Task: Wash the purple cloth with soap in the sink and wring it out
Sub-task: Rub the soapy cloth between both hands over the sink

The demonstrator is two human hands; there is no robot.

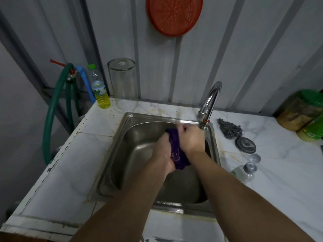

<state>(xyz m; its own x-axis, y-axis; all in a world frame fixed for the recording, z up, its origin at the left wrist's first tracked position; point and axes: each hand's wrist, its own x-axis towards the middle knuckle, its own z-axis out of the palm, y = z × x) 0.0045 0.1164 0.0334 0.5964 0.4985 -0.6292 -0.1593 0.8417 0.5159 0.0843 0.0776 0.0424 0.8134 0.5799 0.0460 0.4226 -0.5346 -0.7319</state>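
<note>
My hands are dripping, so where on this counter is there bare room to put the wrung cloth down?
Left of the sink, bare counter runs from the yellow bottle to the front edge. Right is crowded: steel scrubber, round lid, lying bottle.

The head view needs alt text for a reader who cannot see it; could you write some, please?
Both hands, left hand and right hand, grip a bunched purple cloth over a steel sink, beside the faucet.

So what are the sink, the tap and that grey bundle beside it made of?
The sink looks like brushed stainless steel: dull grey sheen, pressed rim. The faucet seems chromed metal, with mirror-bright highlights. The scouring pad appears to be steel wool, a tangled, glinting wire mass.
</note>
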